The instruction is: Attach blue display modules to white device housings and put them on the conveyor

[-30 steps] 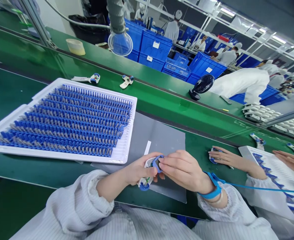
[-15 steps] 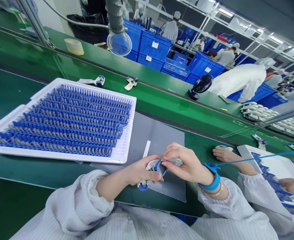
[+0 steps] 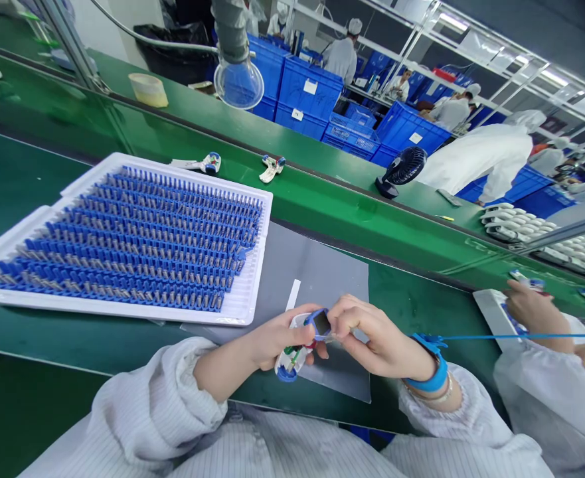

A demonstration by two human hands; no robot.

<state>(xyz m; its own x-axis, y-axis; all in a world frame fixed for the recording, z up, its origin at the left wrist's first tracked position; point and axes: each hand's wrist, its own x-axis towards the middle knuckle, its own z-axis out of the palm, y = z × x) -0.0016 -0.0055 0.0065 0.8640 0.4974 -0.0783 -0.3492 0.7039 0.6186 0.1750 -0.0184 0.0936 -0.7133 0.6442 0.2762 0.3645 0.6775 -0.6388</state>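
Two hands on one white-and-blue plastic device (image 3: 292,355), held above a grey mat (image 3: 322,265). Your left hand (image 3: 272,342) wraps closed around its body. Your right hand (image 3: 376,335) pinches its blue frame (image 3: 321,322) between thumb and fingers. Blue wrist strap (image 3: 434,375) on your right wrist. Left of your hands, a white tray (image 3: 252,265) holds dense rows of blue-and-metal parts (image 3: 123,245). Far right of them, a co-worker's hand (image 3: 534,305) sits at a second white tray (image 3: 491,305).
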